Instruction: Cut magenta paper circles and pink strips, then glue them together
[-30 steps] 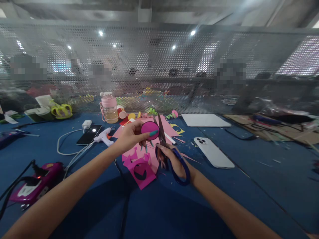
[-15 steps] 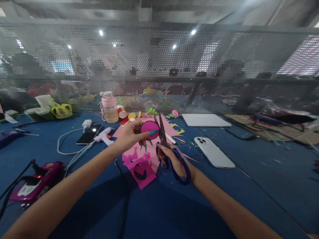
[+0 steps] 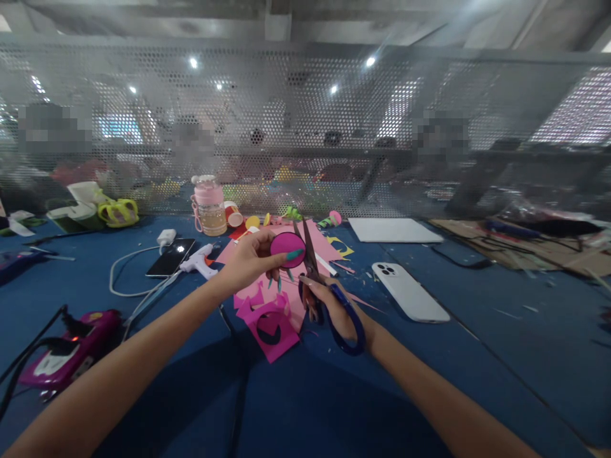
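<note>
Between thumb and fingers, my left hand (image 3: 252,257) grips a magenta disc (image 3: 285,247) with a dark rim. My right hand (image 3: 331,305) is closed around the blue handles of a pair of scissors (image 3: 311,257). The scissor blades point away from me, slightly parted, right beside the disc's right edge; whether they touch it I cannot tell. Below my hands lies a magenta paper offcut (image 3: 281,340) with a round hole in it. Under that, light pink paper sheets (image 3: 293,308) spread over the blue table.
Left of my hands are a white glue gun (image 3: 199,261), a black phone (image 3: 170,257) with a cable, and a magenta power strip (image 3: 71,353). A pink-lidded bottle (image 3: 210,207) stands behind. To the right lie a white phone (image 3: 409,292) and a white board (image 3: 395,230). A perforated metal screen (image 3: 305,114) bounds the back.
The scissor blades are parted slightly wider than half a second ago. My left hand and the disc have hardly moved.
</note>
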Action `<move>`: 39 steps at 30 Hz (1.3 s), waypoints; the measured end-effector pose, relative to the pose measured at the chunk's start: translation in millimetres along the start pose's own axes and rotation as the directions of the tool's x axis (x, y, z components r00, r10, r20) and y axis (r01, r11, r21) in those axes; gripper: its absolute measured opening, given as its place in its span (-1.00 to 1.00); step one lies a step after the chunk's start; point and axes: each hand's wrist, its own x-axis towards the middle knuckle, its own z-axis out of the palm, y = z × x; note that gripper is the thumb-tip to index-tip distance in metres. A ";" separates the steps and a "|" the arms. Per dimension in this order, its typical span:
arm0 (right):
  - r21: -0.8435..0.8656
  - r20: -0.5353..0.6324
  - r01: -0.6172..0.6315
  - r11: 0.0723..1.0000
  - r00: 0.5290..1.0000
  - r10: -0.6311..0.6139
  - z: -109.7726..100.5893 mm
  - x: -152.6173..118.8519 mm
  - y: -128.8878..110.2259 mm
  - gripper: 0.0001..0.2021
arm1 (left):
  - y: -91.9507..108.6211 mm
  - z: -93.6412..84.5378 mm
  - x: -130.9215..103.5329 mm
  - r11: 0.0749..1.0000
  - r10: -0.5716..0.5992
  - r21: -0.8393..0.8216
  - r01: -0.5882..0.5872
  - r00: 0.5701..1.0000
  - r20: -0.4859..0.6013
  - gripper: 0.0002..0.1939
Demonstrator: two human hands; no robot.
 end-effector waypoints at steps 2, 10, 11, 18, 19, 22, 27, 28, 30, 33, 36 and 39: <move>-0.005 -0.002 -0.001 1.000 1.000 0.001 -0.5 -0.2 1.3 -0.58 | -0.4 0.0 0.4 1.000 0.001 0.004 -0.001 1.000 0.002 -0.75; -0.068 -0.017 0.026 0.997 0.999 -0.027 -0.8 0.3 -3.8 -0.57 | 2.5 -0.4 0.1 1.000 -0.007 0.009 0.007 1.000 0.002 -0.74; -0.080 -0.018 0.029 0.996 0.999 -0.030 -0.9 0.3 -4.7 -0.57 | 2.8 -0.6 0.0 1.000 -0.009 0.009 0.009 1.000 0.004 -0.74; -0.104 -0.017 0.032 0.994 0.999 -0.034 -2.2 -0.9 -3.9 -0.57 | 2.9 -1.6 -0.1 1.000 -0.019 0.016 0.019 1.000 0.007 -0.73; -0.100 -0.016 0.029 0.995 0.999 -0.031 -2.3 -0.8 -3.8 -0.57 | 2.9 -1.7 -0.1 1.000 -0.018 0.014 0.018 1.000 0.009 -0.73; -0.091 -0.018 0.020 0.996 1.000 -0.022 -2.1 -0.3 -5.2 -0.57 | 3.6 -2.4 0.1 1.000 -0.016 0.010 0.016 1.000 0.011 -0.75; -0.074 -0.018 0.000 0.997 1.000 -0.001 -1.1 -0.1 -11.7 -0.55 | 6.3 -3.2 0.6 1.000 -0.025 0.017 0.025 1.000 0.004 -0.77; -0.072 -0.019 0.003 0.997 1.000 -0.004 -0.9 -0.1 -12.6 -0.55 | 7.0 -3.3 0.5 0.999 -0.031 0.020 0.031 1.000 0.003 -0.77; -0.074 -0.023 0.008 0.997 1.000 -0.010 -0.8 -0.2 -13.5 -0.55 | 8.0 -3.8 0.3 0.999 -0.038 0.022 0.038 0.999 0.007 -0.77; -0.073 -0.027 0.001 0.997 1.000 -0.003 -1.2 -0.3 -12.3 -0.56 | 8.4 -5.4 -0.1 0.999 -0.035 0.022 0.034 0.999 0.020 -0.78; -0.072 -0.028 -0.002 0.997 1.000 0.000 -1.9 -0.9 -11.3 -0.57 | 7.7 -7.8 0.2 0.999 -0.037 0.023 0.036 0.999 0.038 -0.77; -0.091 -0.029 -0.003 0.996 1.000 0.000 -2.2 -2.0 -13.4 -0.56 | 8.0 -10.4 1.0 0.998 -0.051 0.037 0.049 0.997 0.054 -0.76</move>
